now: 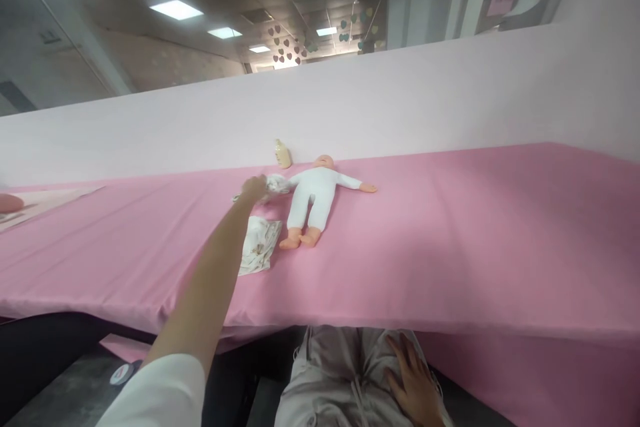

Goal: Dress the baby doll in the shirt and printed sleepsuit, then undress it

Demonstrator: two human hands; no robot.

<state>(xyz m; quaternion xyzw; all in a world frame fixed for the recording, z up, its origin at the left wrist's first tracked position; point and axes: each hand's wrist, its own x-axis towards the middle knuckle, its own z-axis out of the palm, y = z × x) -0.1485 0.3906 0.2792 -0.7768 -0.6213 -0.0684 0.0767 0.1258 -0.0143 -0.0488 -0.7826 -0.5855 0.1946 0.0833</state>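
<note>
My left hand (254,187) reaches far over the table, fingers closed around a bunched white cloth (277,183); the forearm hides part of what lies beneath. This cloth lies by one arm of a baby doll (314,192) in a white long-sleeved suit. The doll is on its back, bare feet toward me, the other arm stretched out to the right. Nearer me, partly behind my forearm, rests a folded white patterned cloth (261,245). My right hand (413,380) lies on my thigh, holding nothing, its fingers apart.
A pale yellow bottle (283,155) stands behind the doll against the white wall (425,107). Pink fabric (450,247) covers the table and hangs over its front edge. At the far left, a skin-coloured object (10,203) lies on a pale mat (50,200).
</note>
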